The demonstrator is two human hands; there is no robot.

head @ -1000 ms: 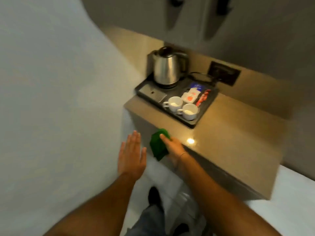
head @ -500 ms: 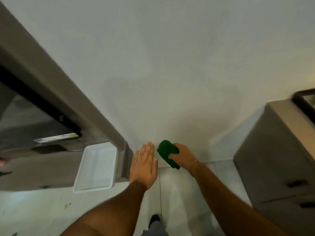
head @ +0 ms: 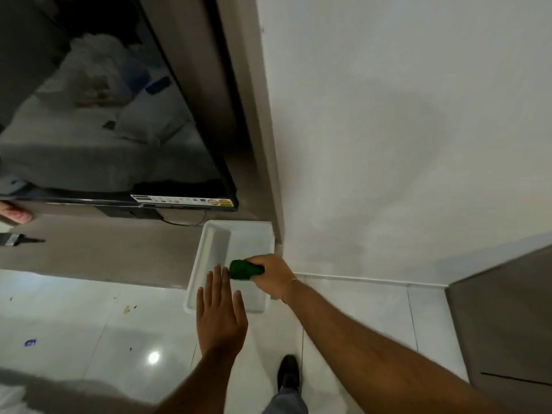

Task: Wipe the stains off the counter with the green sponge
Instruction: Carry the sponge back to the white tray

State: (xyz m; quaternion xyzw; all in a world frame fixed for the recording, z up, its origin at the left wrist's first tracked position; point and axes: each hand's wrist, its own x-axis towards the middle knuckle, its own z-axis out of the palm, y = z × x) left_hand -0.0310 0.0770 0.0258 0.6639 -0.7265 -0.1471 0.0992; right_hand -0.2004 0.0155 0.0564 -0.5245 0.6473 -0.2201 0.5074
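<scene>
My right hand [head: 270, 274] grips the green sponge [head: 243, 269] and holds it over a white tray [head: 213, 252] that sits on the end of a grey shelf [head: 104, 252]. My left hand [head: 221, 316] is flat with fingers spread, hovering just in front of the tray's near edge, beside the sponge and holding nothing. The counter with the kettle tray is out of view; only a corner of a grey cabinet [head: 504, 318] shows at the right.
A black TV [head: 113, 115] hangs above the shelf, its cable drooping behind the tray. A paintbrush [head: 18, 239] and a pink cloth [head: 15, 213] lie at the shelf's left. White wall fills the right; glossy floor tiles carry small specks. My shoe [head: 288, 373] is below.
The view has swung left from the kettle counter across the wall to the TV shelf. Both hands have travelled with it; the sponge is now over the white tray.
</scene>
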